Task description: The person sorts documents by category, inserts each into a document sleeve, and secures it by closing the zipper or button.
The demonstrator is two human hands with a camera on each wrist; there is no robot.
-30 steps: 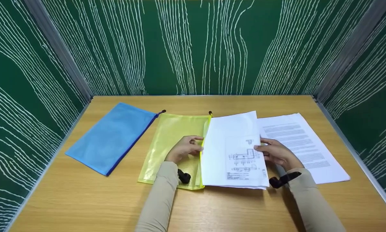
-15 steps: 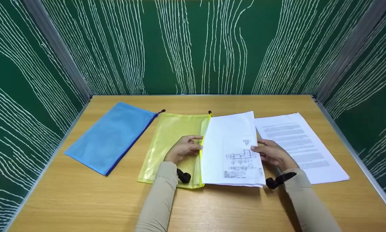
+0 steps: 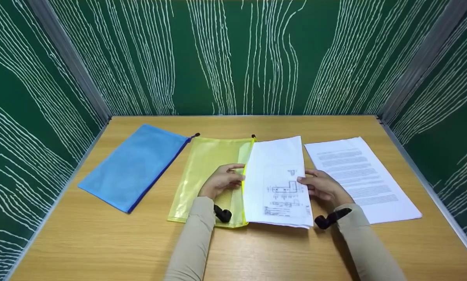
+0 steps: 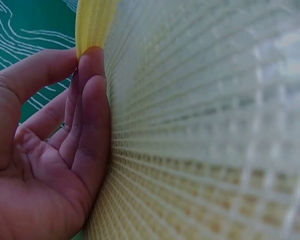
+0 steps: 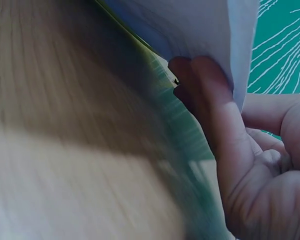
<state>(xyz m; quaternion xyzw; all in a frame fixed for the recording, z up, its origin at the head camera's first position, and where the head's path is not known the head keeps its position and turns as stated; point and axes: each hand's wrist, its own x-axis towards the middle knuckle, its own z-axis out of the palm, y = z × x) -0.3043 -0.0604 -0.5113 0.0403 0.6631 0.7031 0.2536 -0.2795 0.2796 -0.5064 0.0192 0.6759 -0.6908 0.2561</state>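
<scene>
A yellow mesh zipper pouch [image 3: 206, 168] lies mid-table with its zipper side to the right. My left hand [image 3: 223, 180] pinches the upper edge of its opening; in the left wrist view, thumb and fingers [image 4: 92, 115] close on the yellow zipper strip [image 4: 92, 27]. A sheaf of white papers [image 3: 276, 156], its top sheet printed with a line drawing, is partly inside the pouch, and its left part shows pale through the mesh. My right hand [image 3: 323, 185] grips the sheaf's right edge, thumb on top and fingers [image 5: 210, 85] underneath, as the right wrist view shows.
A blue zipper pouch [image 3: 135, 168] lies at an angle on the left of the wooden table [image 3: 256, 257]. On the right, a second stack of printed papers [image 3: 373, 183] lies behind my right forearm. Green walls [image 3: 256, 58] with white wavy lines enclose the back and sides.
My right hand has moved left with the sheaf, sliding it further into the yellow pouch. More of the second paper stack is uncovered. The left hand has stayed almost in place.
</scene>
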